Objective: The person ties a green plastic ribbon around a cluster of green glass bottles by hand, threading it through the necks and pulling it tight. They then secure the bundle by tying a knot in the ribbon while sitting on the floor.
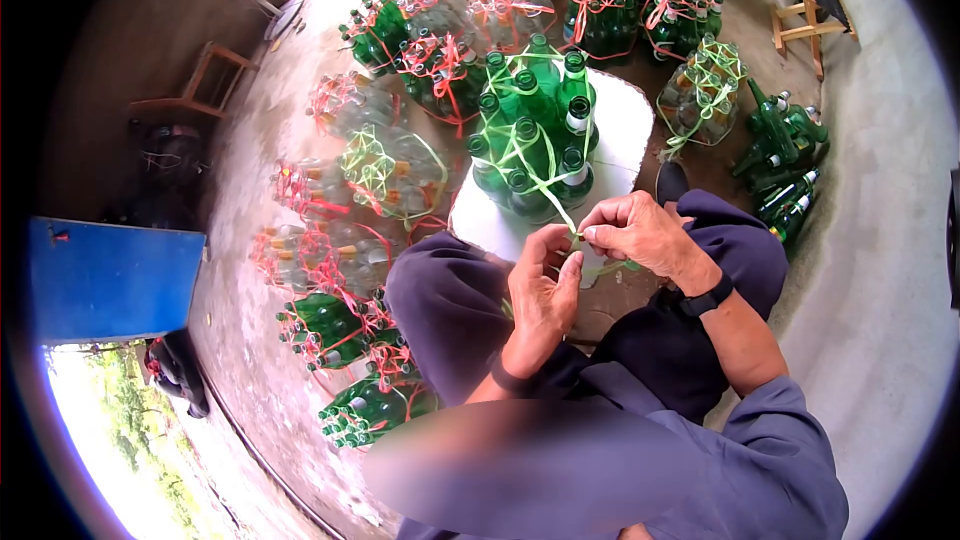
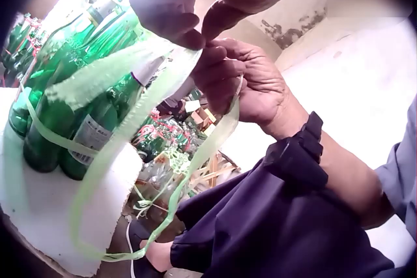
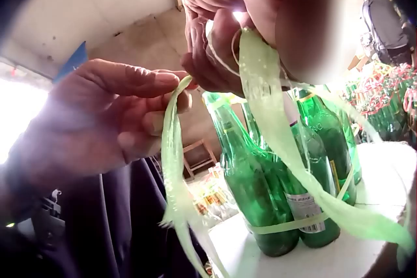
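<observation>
A bundle of green glass bottles (image 1: 527,145) stands upright on a white-topped stand (image 1: 625,125) before the knees. Light green plastic ribbon (image 1: 552,192) runs across their necks and, in the right wrist view, another band circles their lower bodies. My left hand (image 1: 545,285) pinches the ribbon between thumb and fingers just in front of the bundle. Close against it, my right hand (image 1: 645,235) also pinches the ribbon at the same spot. Loose ribbon ends (image 3: 171,160) hang below the fingers; a long loop (image 2: 117,144) droops beside the bottles in the left wrist view.
Many bottle bundles tied with red ribbon (image 1: 440,65) cover the floor ahead and to the left. Loose green bottles (image 1: 780,145) lie in a pile by the right wall. A small wooden folding stool (image 1: 805,25) stands at the far right, a blue panel (image 1: 115,275) at left.
</observation>
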Tool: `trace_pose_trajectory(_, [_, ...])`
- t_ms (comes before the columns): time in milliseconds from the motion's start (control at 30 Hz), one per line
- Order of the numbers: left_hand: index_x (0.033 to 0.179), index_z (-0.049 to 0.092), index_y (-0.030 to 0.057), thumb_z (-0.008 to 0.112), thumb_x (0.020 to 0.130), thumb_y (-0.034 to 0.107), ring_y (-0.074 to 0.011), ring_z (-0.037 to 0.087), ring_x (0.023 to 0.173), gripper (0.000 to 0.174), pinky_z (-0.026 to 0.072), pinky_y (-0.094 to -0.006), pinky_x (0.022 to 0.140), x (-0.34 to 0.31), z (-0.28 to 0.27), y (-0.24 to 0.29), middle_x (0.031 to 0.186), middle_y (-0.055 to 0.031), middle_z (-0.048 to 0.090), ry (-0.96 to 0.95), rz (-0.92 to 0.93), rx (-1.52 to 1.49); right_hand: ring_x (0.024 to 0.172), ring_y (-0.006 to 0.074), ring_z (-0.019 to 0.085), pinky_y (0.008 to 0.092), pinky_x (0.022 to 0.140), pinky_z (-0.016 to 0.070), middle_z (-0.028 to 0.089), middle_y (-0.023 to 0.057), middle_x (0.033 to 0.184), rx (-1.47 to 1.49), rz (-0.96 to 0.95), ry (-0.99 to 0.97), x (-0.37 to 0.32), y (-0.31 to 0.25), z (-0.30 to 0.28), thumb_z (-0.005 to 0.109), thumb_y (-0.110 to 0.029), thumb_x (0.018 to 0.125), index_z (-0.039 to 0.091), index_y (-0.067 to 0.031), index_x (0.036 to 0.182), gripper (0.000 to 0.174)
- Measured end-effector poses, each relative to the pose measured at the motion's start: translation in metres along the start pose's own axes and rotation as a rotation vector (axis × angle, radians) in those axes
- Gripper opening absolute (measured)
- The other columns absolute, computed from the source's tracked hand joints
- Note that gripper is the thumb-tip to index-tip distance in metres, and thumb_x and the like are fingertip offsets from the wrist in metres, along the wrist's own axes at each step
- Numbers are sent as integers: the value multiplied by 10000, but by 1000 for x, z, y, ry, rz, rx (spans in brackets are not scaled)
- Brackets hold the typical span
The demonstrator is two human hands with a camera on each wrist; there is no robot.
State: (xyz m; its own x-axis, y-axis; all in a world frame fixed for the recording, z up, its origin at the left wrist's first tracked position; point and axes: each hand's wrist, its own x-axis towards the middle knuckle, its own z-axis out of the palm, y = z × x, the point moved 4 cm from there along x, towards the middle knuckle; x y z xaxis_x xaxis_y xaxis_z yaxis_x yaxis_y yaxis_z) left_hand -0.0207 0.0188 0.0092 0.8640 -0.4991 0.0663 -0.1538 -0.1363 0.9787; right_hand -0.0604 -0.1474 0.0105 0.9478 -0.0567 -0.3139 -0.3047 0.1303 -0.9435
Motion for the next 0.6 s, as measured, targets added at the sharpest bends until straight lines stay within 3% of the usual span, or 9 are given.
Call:
trace_pose_trajectory(67, [1196,593,20,684,875,-24,-129,634,734,336,516,-266,659,1,-2,-2,1011,-85,689,25,56,36,614,37,522,197,541,405,645,10,740,25,12,-26,2,7,2,654,-73,941,712,37,992,134])
trace_pose_trajectory(167, [1125,629,7,697,874,3,-138,627,726,260,512,-280,675,6,-7,3,938,-76,674,-6,-25,65,606,39,514,198,536,401,646,12,742,13,13,-49,2,7,4,648,-66,943,712,36,980,125])
trace_pose_trajectory(233, [1046,656,-47,675,889,115,-146,636,898,226,503,-291,808,7,-9,-3,1001,-98,689,-83,-173,135,614,35,520,204,542,409,648,-2,733,4,17,-49,1,6,4,652,-95,933,720,19,955,134])
trace_pose_trajectory(367, [1024,669,-40,666,896,113,-131,624,834,199,500,-278,769,9,-13,-8,921,-68,692,-71,-43,248,624,31,524,209,552,416,645,-21,723,15,9,-58,0,5,5,656,-124,923,727,3,926,146])
trace_pose_trajectory(433, [1023,677,-15,655,914,128,-103,599,782,182,491,-258,734,9,-11,-15,884,-28,677,-71,-188,-108,626,31,524,210,555,417,641,-22,719,27,2,-58,0,4,6,656,-119,922,727,4,924,142])
trace_pose_trajectory(600, [1060,658,1,630,952,114,-78,575,814,159,470,-234,732,9,-10,-8,921,-12,656,-120,-315,-273,643,31,532,208,567,425,642,-23,718,22,-35,-44,1,6,7,658,-95,915,729,8,907,125])
